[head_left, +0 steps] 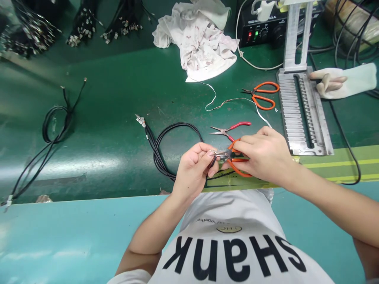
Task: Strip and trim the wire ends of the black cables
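Observation:
My left hand (194,169) is closed in a pinch on the end of a black cable (174,128), whose coil lies on the green mat just beyond it. My right hand (263,154) is wrapped round orange-handled scissors (237,163), with their blades meeting the cable end at my left fingertips. Both hands hover close together above the near edge of the green mat (118,130). Red-handled needle-nose pliers (229,129) lie on the mat just behind my hands.
A second pair of orange scissors (262,94) lies further back, by a metal slotted fixture (304,110). A gloved hand of another person (340,81) rests at the right. A crumpled white cloth (201,39), a black control box (266,29), another loose cable (53,126) and cable bundles (83,23) lie about.

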A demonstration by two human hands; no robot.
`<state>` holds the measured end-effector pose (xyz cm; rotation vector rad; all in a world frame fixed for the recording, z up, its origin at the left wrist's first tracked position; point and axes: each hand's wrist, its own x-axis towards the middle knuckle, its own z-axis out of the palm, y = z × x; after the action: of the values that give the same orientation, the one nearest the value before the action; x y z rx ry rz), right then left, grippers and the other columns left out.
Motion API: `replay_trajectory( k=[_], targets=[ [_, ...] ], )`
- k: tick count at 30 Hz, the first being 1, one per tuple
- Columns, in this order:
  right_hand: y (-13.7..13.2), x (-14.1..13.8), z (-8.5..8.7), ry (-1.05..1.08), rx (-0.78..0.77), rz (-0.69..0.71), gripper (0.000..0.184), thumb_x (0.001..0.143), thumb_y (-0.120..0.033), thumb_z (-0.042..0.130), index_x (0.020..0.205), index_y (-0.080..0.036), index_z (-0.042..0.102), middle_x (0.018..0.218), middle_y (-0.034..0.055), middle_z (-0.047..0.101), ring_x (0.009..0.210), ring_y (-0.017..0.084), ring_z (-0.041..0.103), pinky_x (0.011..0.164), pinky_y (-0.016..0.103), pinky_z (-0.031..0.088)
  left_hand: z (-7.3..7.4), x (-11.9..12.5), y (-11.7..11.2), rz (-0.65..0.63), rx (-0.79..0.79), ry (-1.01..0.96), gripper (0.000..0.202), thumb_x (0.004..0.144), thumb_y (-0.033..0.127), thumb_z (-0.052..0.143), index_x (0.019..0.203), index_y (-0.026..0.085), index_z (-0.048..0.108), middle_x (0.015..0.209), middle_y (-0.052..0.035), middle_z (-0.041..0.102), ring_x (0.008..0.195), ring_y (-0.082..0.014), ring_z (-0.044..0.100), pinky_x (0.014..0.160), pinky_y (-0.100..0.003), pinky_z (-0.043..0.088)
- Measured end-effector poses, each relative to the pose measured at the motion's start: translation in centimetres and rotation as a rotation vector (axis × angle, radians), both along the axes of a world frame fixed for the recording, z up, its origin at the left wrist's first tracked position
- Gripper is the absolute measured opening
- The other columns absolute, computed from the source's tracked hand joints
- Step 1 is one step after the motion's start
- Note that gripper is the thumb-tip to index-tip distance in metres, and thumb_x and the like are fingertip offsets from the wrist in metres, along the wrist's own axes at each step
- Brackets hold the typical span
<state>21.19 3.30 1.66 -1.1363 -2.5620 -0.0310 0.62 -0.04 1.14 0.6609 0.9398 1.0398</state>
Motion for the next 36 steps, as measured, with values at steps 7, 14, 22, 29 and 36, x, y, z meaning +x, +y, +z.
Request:
replay_trajectory(
  k=[7,14,22,29,36],
  targets=[
    [-0.24,-0.03,0.06,-0.039,0.052,-0.01,0.029,0.094,-0.039,0.056,0.074,-0.02,0.064,0.062,-0.002,0.065,0.058,0.015,0.057,0.067,0.035,0.027,-0.26,-0.05,-0.12,0.005,-0.005,0.002,0.016,0.09,0.026,0.068,0.087,0.013,0.06,0.077,-0.0004,0.062,0.046,-0.003,0.045,0.052,-0.022,0.03],
    [-0.29,0.07,-0.07,-0.06,0.062,-0.011,0.03,0.092,-0.038,0.061,0.068,-0.02,0.061,0.059,-0.0032,0.064,0.055,0.014,0.057,0.066,0.034,0.028,-0.27,-0.02,-0.17,0.009,-0.031,-0.001,0.018,0.088,0.028,0.07,0.087,0.013,0.06,0.079,-0.0009,0.062,0.046,-0.003,0.045,0.051,-0.022,0.029],
    [-0.37,0.05,0.15,-0.041,-0.009,-0.011,0.03,0.092,-0.042,0.058,0.073,-0.02,0.064,0.063,-0.0012,0.067,0.059,0.015,0.058,0.069,0.034,0.027,-0.09,0.01,-0.17,0.012,-0.049,-0.001,0.021,0.086,0.03,0.073,0.086,0.013,0.06,0.078,-0.0011,0.063,0.046,-0.0035,0.044,0.05,-0.022,0.029],
    [-0.24,0.18,0.26,-0.055,0.014,-0.004,0.03,0.092,-0.041,0.058,0.07,-0.02,0.063,0.062,-0.0007,0.067,0.057,0.016,0.056,0.068,0.034,0.027,-0.08,0.03,-0.12,0.011,-0.052,-0.005,0.02,0.086,0.029,0.073,0.087,0.013,0.06,0.078,-0.0002,0.062,0.046,-0.0032,0.044,0.051,-0.022,0.028],
    [-0.18,0.28,0.24,-0.087,0.032,-0.003,0.03,0.093,-0.035,0.058,0.067,-0.021,0.061,0.061,-0.0018,0.067,0.055,0.015,0.053,0.067,0.034,0.026,-0.16,-0.05,-0.18,0.007,-0.044,-0.016,0.018,0.088,0.027,0.071,0.087,0.013,0.06,0.079,-0.0003,0.062,0.046,-0.0029,0.044,0.051,-0.022,0.028]
  ],
)
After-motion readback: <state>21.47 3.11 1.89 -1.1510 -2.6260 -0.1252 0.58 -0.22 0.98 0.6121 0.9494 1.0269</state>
